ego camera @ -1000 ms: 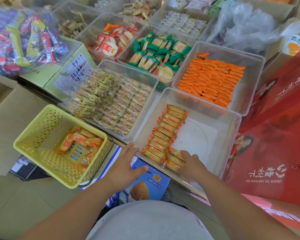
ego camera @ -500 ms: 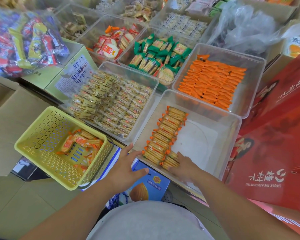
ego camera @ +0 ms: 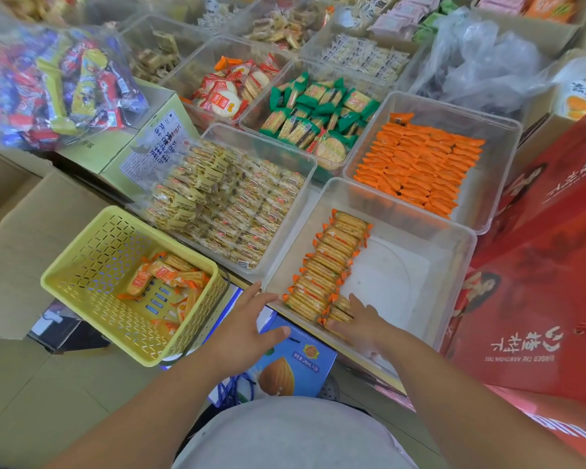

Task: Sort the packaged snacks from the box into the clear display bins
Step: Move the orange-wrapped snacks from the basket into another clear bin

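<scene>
Step in hand, by my read: filling the near clear plastic display bin (ego camera: 454,231) w/ orange-edged cracker packets (ego camera: 329,262); row 1 laid along its left wall, row 2 begun at near-left corner
Right hand (ego camera: 356,321): inside bin, fingers fairly straight, pressing flat on the short second-row stack (ego camera: 339,308); grips nothing that I can see
Left hand (ego camera: 247,319): spread wide, empty, hovering above blue almond-print carton (ego camera: 295,360), btwn bin and yellow perforated plastic basket (ego camera: 82,255)
Next, likely: left hand to basket for more pkts; calls for setting them on edge, tight against the stack, same way round
Counts: hands 2; row 1 approx 13 pkts; row 2 approx 3; loose packets in basket (ego camera: 164,275) approx 7, some overlapped so not exact; bin floor right of rows bare, over half
</scene>
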Demonstrator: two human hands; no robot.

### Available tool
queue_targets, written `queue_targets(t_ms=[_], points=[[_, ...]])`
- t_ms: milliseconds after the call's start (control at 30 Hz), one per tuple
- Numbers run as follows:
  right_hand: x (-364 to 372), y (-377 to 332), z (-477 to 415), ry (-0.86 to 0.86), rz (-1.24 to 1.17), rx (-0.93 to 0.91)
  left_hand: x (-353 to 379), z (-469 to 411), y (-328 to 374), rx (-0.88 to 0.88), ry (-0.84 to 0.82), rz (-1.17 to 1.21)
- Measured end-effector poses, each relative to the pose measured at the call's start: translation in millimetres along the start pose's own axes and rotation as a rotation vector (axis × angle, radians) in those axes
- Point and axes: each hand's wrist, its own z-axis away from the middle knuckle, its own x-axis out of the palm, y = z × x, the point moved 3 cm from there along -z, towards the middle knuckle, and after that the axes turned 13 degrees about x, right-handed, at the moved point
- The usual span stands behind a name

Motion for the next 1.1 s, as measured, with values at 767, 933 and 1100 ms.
queue_targets(t_ms=[767,933,1100], points=[[67,-124,140,0.639,-0.139,-0.207,-222,-1,-157,-0.08,0.124,-0.315],[118,-189,154,0.516,-0.117,-0.344,-242,-34,-206,-0.235,-0.027,-0.428],[141,-211,142,0.351,-0.176,-0.307,-233,-48,-228,-0.323,-0.098,-0.305]])
